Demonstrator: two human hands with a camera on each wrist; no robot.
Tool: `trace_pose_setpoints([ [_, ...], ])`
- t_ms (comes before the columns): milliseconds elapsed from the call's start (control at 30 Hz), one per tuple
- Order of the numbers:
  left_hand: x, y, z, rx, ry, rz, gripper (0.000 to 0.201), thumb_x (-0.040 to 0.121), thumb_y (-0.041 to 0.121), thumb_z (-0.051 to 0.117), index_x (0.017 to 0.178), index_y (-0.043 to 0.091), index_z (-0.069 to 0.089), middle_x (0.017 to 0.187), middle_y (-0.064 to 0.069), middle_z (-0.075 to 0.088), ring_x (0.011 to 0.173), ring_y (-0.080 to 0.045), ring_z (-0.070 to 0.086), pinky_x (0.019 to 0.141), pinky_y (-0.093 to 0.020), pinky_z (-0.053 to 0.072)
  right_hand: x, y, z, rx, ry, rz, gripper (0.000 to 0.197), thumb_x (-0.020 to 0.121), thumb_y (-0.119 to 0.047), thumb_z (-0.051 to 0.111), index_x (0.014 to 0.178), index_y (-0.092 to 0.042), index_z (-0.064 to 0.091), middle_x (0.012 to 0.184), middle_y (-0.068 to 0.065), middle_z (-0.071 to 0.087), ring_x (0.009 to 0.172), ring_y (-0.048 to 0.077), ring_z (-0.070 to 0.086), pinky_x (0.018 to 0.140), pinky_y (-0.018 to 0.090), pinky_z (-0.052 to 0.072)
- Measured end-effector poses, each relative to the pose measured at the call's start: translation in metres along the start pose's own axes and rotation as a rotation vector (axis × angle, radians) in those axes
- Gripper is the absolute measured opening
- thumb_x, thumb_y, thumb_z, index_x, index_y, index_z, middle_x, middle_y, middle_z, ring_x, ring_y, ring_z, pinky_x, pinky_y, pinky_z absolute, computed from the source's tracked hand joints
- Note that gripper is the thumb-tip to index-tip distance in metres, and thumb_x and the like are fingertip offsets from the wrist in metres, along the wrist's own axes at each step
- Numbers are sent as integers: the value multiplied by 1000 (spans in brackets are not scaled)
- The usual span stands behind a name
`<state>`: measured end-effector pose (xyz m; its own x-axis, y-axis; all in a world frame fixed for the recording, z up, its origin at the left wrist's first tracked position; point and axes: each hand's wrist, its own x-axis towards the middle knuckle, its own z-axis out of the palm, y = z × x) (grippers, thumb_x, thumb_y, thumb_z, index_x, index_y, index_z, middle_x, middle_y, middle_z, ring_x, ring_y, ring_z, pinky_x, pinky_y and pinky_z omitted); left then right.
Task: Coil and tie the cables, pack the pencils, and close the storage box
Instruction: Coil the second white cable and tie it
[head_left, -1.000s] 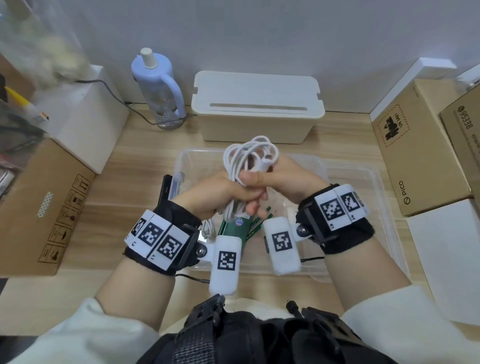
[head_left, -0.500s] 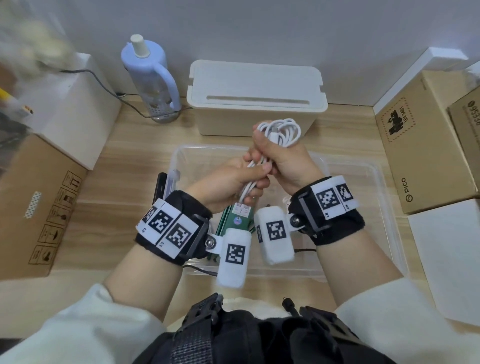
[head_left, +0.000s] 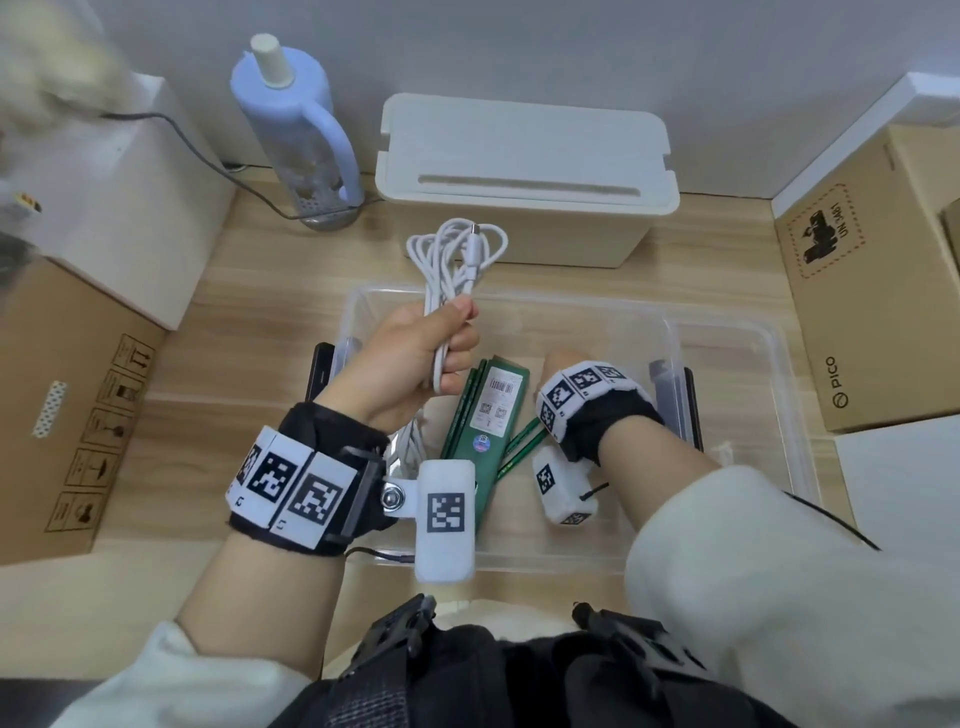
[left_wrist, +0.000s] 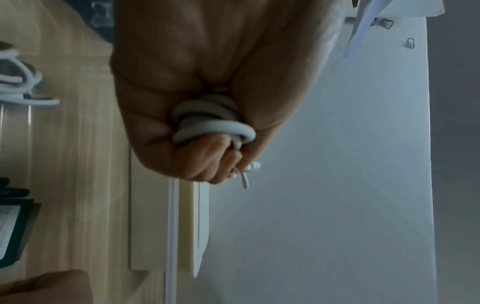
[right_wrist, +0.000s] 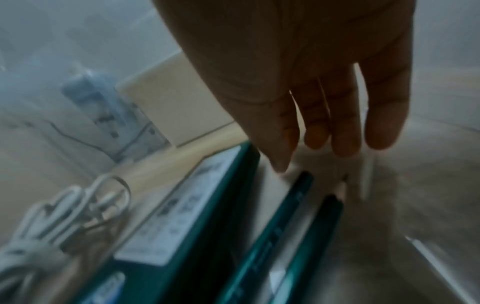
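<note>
In the middle of the head view, the left hand is gripping the coiled white cable in a closed fist. The loops and one plug are standing up above the fingers, and the left wrist view is showing the strands squeezed inside the fist. I cannot see any tie around the bundle.

The right hand is reaching down into the clear storage box, at center right of the frame. Its fingers are straight and a little spread, holding nothing, just above two loose green pencils. These are lying beside the green pencil case on the box floor. A second white cable is lying in the box at the lower left of the right wrist view.

The two hands are apart. The risk I am seeing: only one hand is keeping the coil, so if the fist is relaxing, the loops may spring open and the coiling must be repeated. The pencils are round and thin, so the fingers may push them away and they may roll under the case.
</note>
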<state>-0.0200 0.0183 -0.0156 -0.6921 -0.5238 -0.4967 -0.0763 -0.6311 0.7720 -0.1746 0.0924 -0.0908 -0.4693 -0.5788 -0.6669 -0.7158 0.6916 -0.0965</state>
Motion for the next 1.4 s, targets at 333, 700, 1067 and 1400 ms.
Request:
trace_pose_setpoints([
  [333,-3,-8,1,21,5,-53,18,97,19,42,81,14,48,52,8,38,42,-3,34,35,-12,29,15,-2,6,-5,132,-13,25,84,6,42,102,-1,56,107,17,62,89,31,58,67,32,41],
  [700,-11,-6,2,-82,145,-24,26,92,7,49,72,18,37,44,9,31,34,-2,26,31,-12,22,-55,-8,-43,1220,25,-398,23,84,6,44,83,-17,49,64,1,49,32,6,43,32,17,28],
  [1067,-35,-6,27,-7,4,37,15,93,19,51,78,14,51,48,8,30,37,-2,26,33,-12,23,-117,-7,-36,1606,-112,-820,21,74,2,49,81,-16,42,66,-6,54,44,10,51,43,19,41],
  [1400,-47,-8,28,80,17,144,15,91,16,53,78,11,48,50,5,39,39,-3,32,35,-13,26,-124,-13,-30,1529,145,-810,26,84,8,53,79,-15,41,76,1,51,50,11,59,49,19,49],
])
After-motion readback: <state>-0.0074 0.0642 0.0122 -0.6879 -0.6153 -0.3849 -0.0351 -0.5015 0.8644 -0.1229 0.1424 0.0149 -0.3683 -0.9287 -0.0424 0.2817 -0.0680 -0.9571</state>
